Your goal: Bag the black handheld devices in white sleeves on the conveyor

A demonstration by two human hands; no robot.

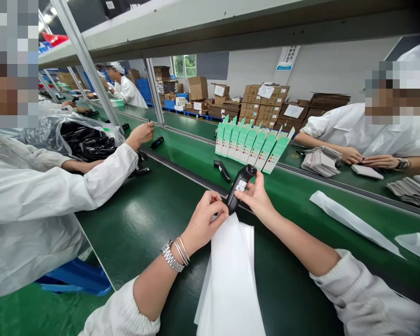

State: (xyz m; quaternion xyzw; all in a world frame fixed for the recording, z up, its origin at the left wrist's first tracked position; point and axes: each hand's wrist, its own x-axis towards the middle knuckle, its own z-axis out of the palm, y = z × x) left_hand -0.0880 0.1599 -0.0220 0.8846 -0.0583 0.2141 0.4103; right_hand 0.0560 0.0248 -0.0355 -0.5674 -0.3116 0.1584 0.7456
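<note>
While its long axis slants up and rightward from the white paper sleeves [233, 280], the curved, glossy black plastic device [238, 189] sits between the right hand's [254, 193] thumb and fingers; the left hand [210, 214], fingertips pinched together, bends toward its lower end.

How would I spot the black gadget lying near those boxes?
On the green belt, find the row of green-and-white boxes. In front of its left end lies a small, bent black gadget. Unlike the similar device in the right hand, it lies loose.
</note>
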